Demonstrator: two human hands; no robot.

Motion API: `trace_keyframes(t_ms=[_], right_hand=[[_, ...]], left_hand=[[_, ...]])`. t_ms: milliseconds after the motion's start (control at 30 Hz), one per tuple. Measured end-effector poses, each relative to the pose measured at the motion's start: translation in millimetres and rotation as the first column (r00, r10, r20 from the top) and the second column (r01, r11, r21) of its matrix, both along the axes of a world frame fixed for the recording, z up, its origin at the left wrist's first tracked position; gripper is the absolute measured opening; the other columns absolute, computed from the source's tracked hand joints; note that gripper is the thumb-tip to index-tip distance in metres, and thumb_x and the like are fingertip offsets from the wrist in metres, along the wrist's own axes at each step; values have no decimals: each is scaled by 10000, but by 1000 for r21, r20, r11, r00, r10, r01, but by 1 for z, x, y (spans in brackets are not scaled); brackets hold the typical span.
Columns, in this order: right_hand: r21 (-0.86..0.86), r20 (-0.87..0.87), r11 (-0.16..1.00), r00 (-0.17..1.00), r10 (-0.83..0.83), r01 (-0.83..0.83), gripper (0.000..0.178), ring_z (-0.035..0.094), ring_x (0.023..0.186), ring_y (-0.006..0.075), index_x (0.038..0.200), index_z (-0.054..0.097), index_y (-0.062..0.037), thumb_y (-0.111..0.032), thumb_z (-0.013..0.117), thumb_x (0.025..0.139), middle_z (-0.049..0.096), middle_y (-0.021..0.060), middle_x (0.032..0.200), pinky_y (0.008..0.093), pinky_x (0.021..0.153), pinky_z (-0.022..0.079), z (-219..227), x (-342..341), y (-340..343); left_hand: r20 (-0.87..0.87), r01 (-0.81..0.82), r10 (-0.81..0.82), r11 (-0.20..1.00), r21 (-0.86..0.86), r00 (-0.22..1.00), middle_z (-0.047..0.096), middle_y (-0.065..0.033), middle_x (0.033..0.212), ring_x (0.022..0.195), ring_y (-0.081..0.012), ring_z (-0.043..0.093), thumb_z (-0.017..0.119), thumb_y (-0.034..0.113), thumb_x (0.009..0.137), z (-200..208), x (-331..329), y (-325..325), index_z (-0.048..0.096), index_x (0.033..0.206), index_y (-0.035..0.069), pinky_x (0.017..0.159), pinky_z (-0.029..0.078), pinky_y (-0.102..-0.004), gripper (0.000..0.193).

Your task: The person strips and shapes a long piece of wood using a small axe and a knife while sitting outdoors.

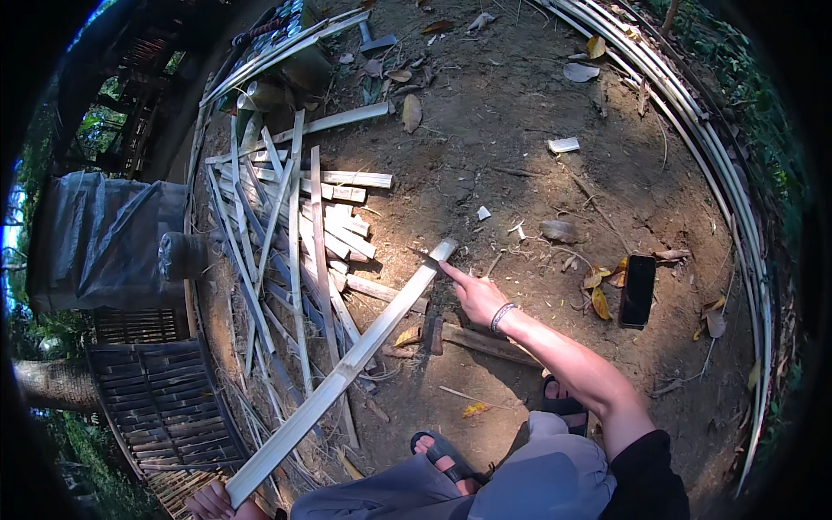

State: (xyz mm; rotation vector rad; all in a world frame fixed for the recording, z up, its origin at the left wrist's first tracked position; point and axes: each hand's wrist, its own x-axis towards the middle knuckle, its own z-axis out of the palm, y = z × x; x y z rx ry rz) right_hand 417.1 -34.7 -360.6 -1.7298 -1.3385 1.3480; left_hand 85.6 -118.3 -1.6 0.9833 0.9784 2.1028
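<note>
A long, pale split bamboo slat (342, 368) slants from the lower left up to the middle. My left hand (227, 503), partly cut off by the lower edge, is closed around its near end. My right hand (481, 299), with a band on the wrist, is at the far end. Its index finger is stretched out and touches the slat's edge there, while the other fingers look bent and partly hidden. A small dark sliver (422, 253) shows by that end; I cannot make out what it is. Below the right hand, a wooden-handled tool (490, 342) with a dark head lies on the soil.
A heap of bamboo strips (299, 217) lies on the left. A phone (638, 290) rests on the soil at right, near yellow leaves (600, 302). Long poles (706, 130) curve along the right edge. A hammer-like tool (374, 42) lies at the back. My sandalled feet (446, 459) are below.
</note>
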Motion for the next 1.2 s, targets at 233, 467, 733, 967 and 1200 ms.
trace_keyframes(t_ms=[233, 467, 733, 967, 1200], right_hand=[[135, -114, 987, 988, 100, -84, 494, 628, 602, 367, 1463, 350, -295, -203, 421, 984, 604, 232, 659, 492, 624, 545, 26, -45, -28], [488, -190, 871, 966, 173, -60, 518, 648, 682, 378, 1468, 341, -317, -189, 434, 975, 640, 221, 771, 496, 659, 533, 62, -90, -57], [378, -78, 916, 982, 174, -133, 513, 648, 632, 349, 1470, 347, -296, -196, 455, 979, 618, 199, 682, 467, 634, 543, 63, -80, -50], [146, -20, 989, 999, 35, -32, 507, 624, 554, 357, 1473, 343, -256, -182, 432, 979, 592, 188, 604, 458, 584, 536, 24, -37, -17], [284, -152, 938, 957, 249, -199, 504, 657, 710, 386, 1478, 324, -298, -213, 422, 991, 660, 222, 841, 473, 725, 558, 51, -66, -32]], left_hand=[[-28, 126, -126, 992, 13, 992, 256, 22, 496, 434, -96, 236, 446, 145, 877, -6, -33, -8, 316, 626, 147, 523, 251, -273, 283], [-29, 78, -79, 996, -32, 996, 260, 21, 501, 429, -95, 250, 393, 157, 925, -7, -35, -9, 323, 637, 147, 521, 258, -268, 296], [22, -98, 104, 977, -189, 994, 251, 27, 504, 417, -97, 230, 338, 214, 968, -8, -49, -5, 323, 623, 151, 494, 256, -269, 351], [23, -132, 139, 973, -189, 990, 248, 28, 501, 419, -98, 231, 330, 217, 982, -4, -32, -5, 313, 611, 152, 484, 251, -270, 377], [23, -137, 145, 971, -195, 989, 243, 25, 500, 421, -98, 232, 318, 194, 975, -9, -49, -6, 299, 599, 156, 485, 257, -270, 379]])
